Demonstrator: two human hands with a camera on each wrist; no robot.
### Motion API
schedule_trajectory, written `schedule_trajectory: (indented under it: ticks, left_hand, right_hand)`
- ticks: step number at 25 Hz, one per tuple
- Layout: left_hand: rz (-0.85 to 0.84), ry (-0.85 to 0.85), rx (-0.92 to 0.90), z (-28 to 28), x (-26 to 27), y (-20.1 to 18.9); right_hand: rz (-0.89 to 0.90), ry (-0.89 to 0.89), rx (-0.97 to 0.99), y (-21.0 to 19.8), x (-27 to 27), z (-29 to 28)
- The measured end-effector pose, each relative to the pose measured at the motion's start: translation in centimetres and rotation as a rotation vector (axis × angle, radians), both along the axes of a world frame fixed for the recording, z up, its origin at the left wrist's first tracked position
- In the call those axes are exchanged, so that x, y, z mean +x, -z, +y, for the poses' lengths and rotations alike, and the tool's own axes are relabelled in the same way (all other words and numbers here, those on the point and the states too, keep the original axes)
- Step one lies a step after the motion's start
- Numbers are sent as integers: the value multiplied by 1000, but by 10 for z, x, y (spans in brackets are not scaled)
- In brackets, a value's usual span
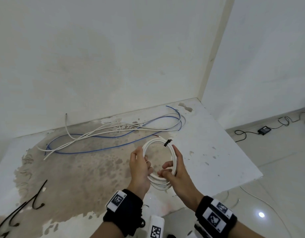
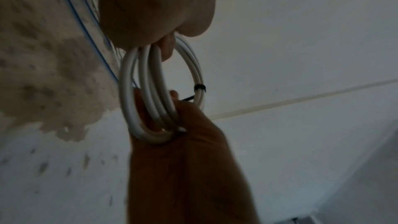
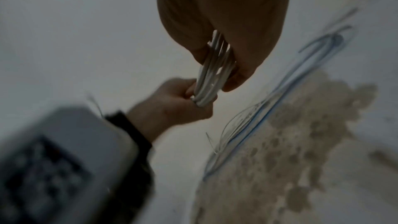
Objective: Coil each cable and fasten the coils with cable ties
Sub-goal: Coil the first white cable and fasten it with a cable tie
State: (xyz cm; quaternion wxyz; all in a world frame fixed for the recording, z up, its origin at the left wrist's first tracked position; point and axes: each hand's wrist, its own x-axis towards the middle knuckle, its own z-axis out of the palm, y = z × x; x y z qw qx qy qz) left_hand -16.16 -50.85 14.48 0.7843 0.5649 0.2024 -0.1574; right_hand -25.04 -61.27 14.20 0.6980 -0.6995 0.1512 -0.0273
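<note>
A white cable coil [image 1: 158,184] hangs above the table between both hands. A black cable tie [image 1: 167,142] binds its far top, also seen as a cable tie [image 2: 199,88] in the left wrist view. My left hand [image 1: 139,167] grips the coil's left side with curled fingers. My right hand [image 1: 176,170] pinches the lower right side between thumb and fingers. The coil [image 3: 211,74] runs from my right hand [image 3: 226,6] down to the left hand [image 3: 172,105]. Near the coil's bottom, its loops [image 2: 155,91] spread apart.
Loose white cable [image 1: 103,133] and blue cable [image 1: 96,151] lie tangled at the back of the stained table [image 1: 217,134], near the wall. Spare black cable ties [image 1: 37,198] lie at the front left. The table's right edge drops to a floor with a black adapter [image 1: 264,130].
</note>
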Motion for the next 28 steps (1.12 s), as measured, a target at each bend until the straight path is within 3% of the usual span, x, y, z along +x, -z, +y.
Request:
schedule_trajectory:
  ticks: [2, 4, 7, 9, 11, 13, 16, 18, 20, 24, 28]
  left_hand:
    - [-98, 17, 59, -7, 4, 3]
    - [-89, -10, 137, -8, 17, 4]
    - [129, 33, 95, 0, 40, 9]
    - [170, 45, 24, 1, 41, 12]
    - [116, 19, -68, 1, 34, 11]
    - [86, 105, -94, 1, 23, 9]
    - [-105, 319, 202, 3, 18, 14]
    - [-393, 329, 467, 4, 22, 18]
    - [-569, 281, 539, 5, 23, 22]
    - [-546, 152, 586, 6, 15, 26]
    - [-548, 197, 485, 9, 14, 18]
  right_hand:
    - [-3, 113, 295, 0, 7, -3]
    - [9, 122, 441, -1, 13, -4]
    - [50, 96, 419, -1, 13, -1]
    - [68, 129, 406, 0, 16, -5]
    - [78, 203, 462, 0, 25, -11]
    - [86, 260, 527, -2, 33, -15]
    - [77, 203, 473, -3, 33, -17]
    - [74, 148, 439, -7, 30, -15]
    - [68, 180, 451, -11, 33, -13]
    - [49, 330, 388, -16, 39, -10]
    - [44, 301, 342, -24, 37, -10]
